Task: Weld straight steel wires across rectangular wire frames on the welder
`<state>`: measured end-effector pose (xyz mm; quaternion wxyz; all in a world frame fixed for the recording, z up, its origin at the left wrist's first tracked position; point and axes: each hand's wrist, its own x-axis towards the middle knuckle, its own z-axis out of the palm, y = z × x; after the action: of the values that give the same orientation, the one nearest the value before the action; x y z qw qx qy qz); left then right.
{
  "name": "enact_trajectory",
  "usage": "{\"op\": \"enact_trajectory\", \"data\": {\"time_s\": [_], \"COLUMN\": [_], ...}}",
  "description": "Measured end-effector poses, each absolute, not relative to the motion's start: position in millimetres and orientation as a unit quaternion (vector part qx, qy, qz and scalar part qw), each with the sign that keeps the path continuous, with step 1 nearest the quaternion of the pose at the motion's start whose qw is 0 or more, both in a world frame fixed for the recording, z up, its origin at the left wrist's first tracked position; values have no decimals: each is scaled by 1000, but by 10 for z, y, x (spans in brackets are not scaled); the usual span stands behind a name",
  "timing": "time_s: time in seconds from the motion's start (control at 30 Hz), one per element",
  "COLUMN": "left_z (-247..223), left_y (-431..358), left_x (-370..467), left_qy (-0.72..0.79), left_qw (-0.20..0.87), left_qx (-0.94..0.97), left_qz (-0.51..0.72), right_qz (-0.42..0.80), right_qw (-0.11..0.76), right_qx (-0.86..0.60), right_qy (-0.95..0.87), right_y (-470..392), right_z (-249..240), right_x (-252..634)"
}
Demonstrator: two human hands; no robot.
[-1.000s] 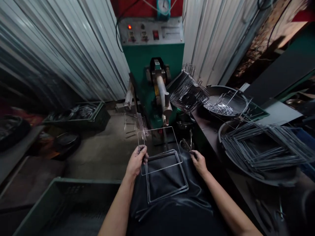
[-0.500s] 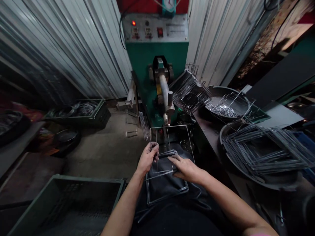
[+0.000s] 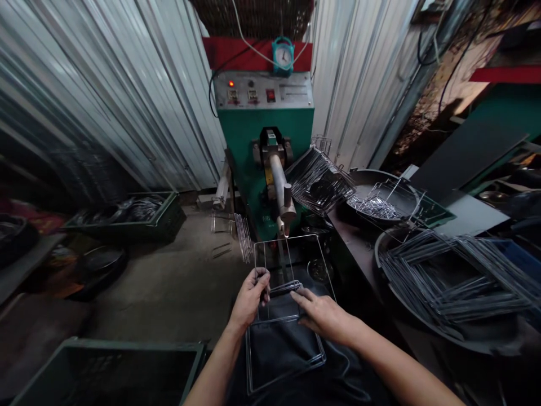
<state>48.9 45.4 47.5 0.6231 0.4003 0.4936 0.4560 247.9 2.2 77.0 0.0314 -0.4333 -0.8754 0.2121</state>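
My left hand point(image 3: 252, 299) is closed on the left side of a rectangular wire frame point(image 3: 302, 237), thumb and fingers pinching the wire. My right hand point(image 3: 325, 317) grips the frame's inner wires with thumb and fingers, farther right. The frame's far edge lies just under the electrode tip point(image 3: 286, 226) of a green spot welder point(image 3: 236, 135); whether they touch I cannot tell. Beneath the held frame, more wire frames point(image 3: 248, 361) rest on my lap over dark cloth. My palms hide part of the held wires.
To the right, a round pan point(image 3: 382, 316) holds stacked wire frames, and another pan point(image 3: 416, 208) holds small metal pieces. Bundled wire frames point(image 3: 321, 180) lean beside the welder. A green crate point(image 3: 139, 345) stands at lower left; another crate point(image 3: 169, 217) with metal parts is farther back.
My view has tilted upward, so the welder, hands and frame appear lower and a clock shows fully. Both hands keep their hold on the wire frame, with little movement relative to the welder.
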Motion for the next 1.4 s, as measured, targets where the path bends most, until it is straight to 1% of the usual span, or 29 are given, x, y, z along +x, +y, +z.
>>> {"op": "enact_trajectory", "data": {"time_s": [0.27, 0.47, 0.8, 0.87, 0.9, 1.0, 1.1, 1.17, 1.2, 1.23, 1.33, 1.4], "left_z": [450, 463, 456, 459, 465, 500, 541, 566, 578, 588, 623, 652], "left_y": [481, 525, 552, 550, 552, 605, 762, 920, 1011, 1108, 1421, 1626], "left_x": [549, 560, 538, 523, 515, 499, 504, 515, 520, 523, 517, 507], "left_qy": [500, 502, 505, 508, 510, 513, 510, 507, 504, 502, 491, 486], "left_qw": [625, 626, 624, 620, 619, 617, 611, 607, 604, 602, 601, 600], "left_qx": [387, 379, 390, 392, 392, 386, 385, 382, 379, 376, 369, 370], "left_qz": [457, 461, 452, 451, 451, 455, 467, 479, 487, 495, 511, 516], "right_qz": [172, 188, 203, 221, 234, 261, 228, 212, 235, 284, 470, 512], "right_qw": [19, 35, 60, 100, 136, 280, 411, 478, 497, 505, 488, 501], "right_qx": [-436, -421, -421, -415, -411, -429, -538, -609, -628, -631, -575, -538], "right_qy": [-883, -887, -882, -877, -870, -818, -700, -596, -551, -515, -458, -443], "right_y": [62, 114, 116, 78, 55, 21, 140, 328, 448, 577, 977, 1213], "right_z": [796, 906, 892, 876, 857, 734, 536, 422, 388, 375, 449, 550], "right_x": [2493, 2506, 2478, 2524, 2566, 2753, 2928, 2979, 2980, 2968, 2885, 2828]}}
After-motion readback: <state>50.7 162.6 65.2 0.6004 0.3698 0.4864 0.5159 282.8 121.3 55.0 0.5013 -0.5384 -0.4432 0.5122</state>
